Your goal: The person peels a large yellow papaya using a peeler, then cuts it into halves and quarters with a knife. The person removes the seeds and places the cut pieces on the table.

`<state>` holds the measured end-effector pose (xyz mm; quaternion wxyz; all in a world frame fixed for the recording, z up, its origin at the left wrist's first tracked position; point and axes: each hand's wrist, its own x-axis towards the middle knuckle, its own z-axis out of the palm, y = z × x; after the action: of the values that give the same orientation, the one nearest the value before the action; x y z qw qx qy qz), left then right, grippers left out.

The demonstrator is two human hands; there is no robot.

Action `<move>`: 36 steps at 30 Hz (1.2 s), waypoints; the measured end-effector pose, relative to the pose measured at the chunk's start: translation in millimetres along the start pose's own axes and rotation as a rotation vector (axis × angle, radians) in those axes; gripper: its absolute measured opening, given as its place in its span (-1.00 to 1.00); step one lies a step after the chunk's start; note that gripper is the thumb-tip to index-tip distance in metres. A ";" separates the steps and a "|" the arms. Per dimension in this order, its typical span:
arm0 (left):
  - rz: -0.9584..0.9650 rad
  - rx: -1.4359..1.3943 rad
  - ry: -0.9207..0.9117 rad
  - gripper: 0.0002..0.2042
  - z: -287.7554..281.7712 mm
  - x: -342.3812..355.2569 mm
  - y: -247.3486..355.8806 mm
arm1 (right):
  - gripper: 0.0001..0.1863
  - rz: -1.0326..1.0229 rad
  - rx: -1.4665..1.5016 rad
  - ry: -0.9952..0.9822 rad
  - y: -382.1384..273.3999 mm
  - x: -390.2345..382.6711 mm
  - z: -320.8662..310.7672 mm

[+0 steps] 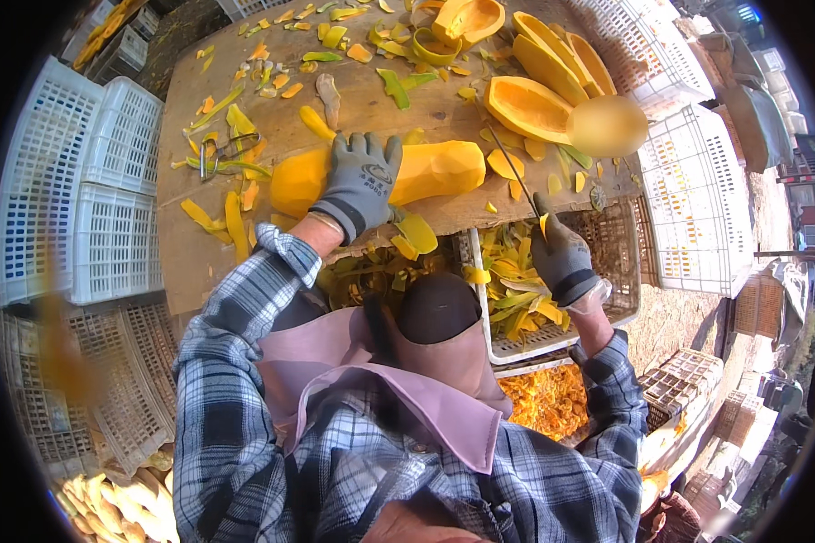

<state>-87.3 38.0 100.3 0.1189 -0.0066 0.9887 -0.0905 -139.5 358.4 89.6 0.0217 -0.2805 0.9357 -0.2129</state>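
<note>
A long peeled orange squash lies crosswise near the front edge of the wooden table. My left hand, in a grey glove, grips it over the top, fingers curved across its far side. To the right, my gloved right hand is closed round a knife; the handle is hidden in my fist. The thin knife blade points up and left past the squash's right end, apart from it. A strip of peel sits by my right fingers. Hollowed squash halves rest beyond the blade.
Peels and scraps litter the table, with a metal looped tool, perhaps a peeler, at left. A crate of peels stands below the front edge, with orange pulp nearer me. White crates flank the left; more crates line the right.
</note>
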 end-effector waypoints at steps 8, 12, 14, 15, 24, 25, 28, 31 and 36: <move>-0.044 0.063 0.187 -0.05 17.4 -3.5 12.8 | -0.55 -0.116 -0.581 -0.427 -43.7 39.4 -31.3; -0.024 0.050 0.230 -0.06 21.5 -2.4 13.1 | -0.63 -0.091 -0.618 -0.467 -52.2 53.1 -27.7; -0.019 0.048 0.255 -0.07 26.7 -2.5 10.8 | -0.63 -0.075 -0.512 -0.514 -54.1 63.5 -25.9; -0.019 0.043 0.276 -0.08 32.4 -1.5 10.3 | -0.62 -0.065 -0.460 -0.537 -55.6 67.2 -26.1; -0.030 0.031 0.285 -0.08 34.1 -0.9 9.0 | -0.61 -0.089 -0.640 -0.572 -83.4 52.9 -24.6; -0.028 0.028 0.277 -0.08 31.7 -0.5 8.8 | -0.62 -0.077 -0.635 -0.564 -85.0 54.5 -22.5; -0.014 0.035 0.293 -0.07 35.4 0.1 11.0 | -0.60 -0.086 -0.558 -0.502 -70.3 62.9 -8.1; -0.008 0.054 0.304 -0.06 36.3 -0.3 9.9 | -0.61 -0.225 -0.490 -0.416 -66.5 69.9 -4.0; 0.004 0.015 0.248 -0.05 29.4 -0.8 10.1 | -0.62 -0.059 -0.443 -0.502 -84.6 92.9 0.8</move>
<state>-79.5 42.7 70.6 -0.0040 0.0074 0.9952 -0.0977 -174.0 244.8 130.9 0.1840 -0.3492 0.9161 0.0710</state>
